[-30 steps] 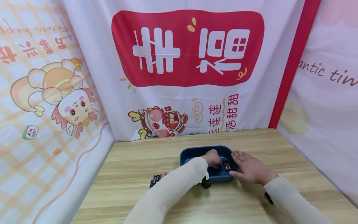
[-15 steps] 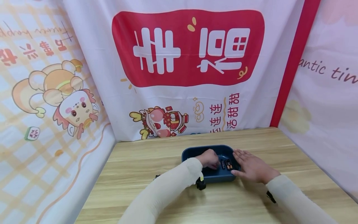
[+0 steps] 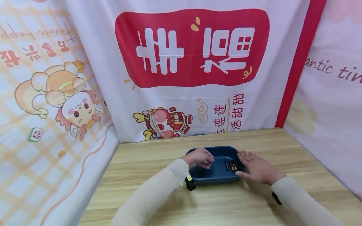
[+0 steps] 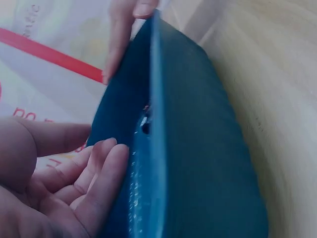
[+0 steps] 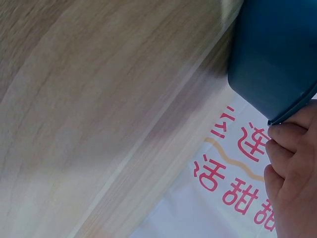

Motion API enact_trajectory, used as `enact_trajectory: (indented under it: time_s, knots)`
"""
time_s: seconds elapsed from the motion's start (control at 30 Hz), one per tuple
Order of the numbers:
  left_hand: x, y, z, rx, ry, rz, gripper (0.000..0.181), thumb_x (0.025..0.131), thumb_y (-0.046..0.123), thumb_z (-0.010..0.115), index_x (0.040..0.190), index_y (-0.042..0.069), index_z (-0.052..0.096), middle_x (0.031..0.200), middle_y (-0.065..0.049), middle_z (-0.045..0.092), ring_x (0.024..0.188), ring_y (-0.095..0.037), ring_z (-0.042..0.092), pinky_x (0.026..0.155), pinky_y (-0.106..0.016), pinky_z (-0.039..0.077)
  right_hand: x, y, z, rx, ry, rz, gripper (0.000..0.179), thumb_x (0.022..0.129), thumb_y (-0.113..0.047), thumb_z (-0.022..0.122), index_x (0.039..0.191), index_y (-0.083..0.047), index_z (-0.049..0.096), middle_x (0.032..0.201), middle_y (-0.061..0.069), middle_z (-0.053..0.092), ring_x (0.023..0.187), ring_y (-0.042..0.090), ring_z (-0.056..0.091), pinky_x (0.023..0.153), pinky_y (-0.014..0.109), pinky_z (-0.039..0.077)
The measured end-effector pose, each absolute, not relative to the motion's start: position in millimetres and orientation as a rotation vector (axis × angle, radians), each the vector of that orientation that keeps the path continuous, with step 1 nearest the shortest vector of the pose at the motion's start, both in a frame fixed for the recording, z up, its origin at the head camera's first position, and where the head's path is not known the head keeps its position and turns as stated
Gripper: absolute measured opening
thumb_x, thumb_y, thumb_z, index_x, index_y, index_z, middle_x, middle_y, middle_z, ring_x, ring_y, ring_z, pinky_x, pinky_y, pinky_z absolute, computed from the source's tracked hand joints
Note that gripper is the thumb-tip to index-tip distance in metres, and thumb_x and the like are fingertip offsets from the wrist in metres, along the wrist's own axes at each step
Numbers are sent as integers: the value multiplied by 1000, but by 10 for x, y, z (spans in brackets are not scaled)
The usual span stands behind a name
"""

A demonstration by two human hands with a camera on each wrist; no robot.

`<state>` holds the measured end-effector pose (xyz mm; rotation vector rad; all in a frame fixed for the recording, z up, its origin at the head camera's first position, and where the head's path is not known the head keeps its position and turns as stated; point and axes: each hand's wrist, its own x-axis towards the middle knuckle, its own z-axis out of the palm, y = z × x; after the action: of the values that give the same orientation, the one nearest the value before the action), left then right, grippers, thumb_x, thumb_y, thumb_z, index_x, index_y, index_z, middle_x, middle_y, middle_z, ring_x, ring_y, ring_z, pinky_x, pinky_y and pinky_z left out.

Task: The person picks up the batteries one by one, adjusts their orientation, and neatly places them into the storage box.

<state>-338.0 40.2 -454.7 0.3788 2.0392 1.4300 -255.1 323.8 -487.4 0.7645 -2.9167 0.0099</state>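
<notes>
A dark blue rectangular basin stands on the table. Dark batteries, one with a copper-coloured end, lie together inside at its right end. Above the basin's left part hovers my left hand; its fingers are loosely bent and nothing is between them, as the left wrist view confirms. My right hand rests on the basin's right rim, fingers extended along it and thumb near the front corner. From the right wrist, the fingers touch the rim's outer side.
The wooden table extends around the basin. A white printed cloth hangs behind the table, with more printed cloth at both sides. Black wrist cameras sit under the sleeves.
My left hand has drawn back leftward and up from beside the batteries, its fingers loosening. The batteries stay at the right end. The batteries on the table at left are now out of sight behind the sleeve.
</notes>
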Motion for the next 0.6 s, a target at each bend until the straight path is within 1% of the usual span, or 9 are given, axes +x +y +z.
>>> enact_trajectory:
  time_s: [0.17,0.4,0.6]
  knots:
    - [-3368,282,-4472,400,2045,1416,18,91,9,69,105,0,66,97,-16,67,77,-23,66,68,-36,60,-2552,3264,-4876,770,-2894,-1,87,94,-68,39,144,4,40,151,20,34,141,36,28,115,51,23]
    - [-3328,123,-4393,399,2071,1411,19,92,12,68,107,1,64,108,-22,65,87,-32,66,71,-37,60,-2545,3267,-4869,779,-2904,-4,88,94,-68,40,144,5,41,151,21,35,140,37,28,115,53,23]
    - [-3327,-52,-4328,374,2088,1423,21,93,14,68,109,1,65,111,-24,64,92,-34,66,72,-37,60,-2534,3247,-4841,769,-2943,6,88,94,-67,41,145,5,39,152,21,33,141,38,26,115,53,21]
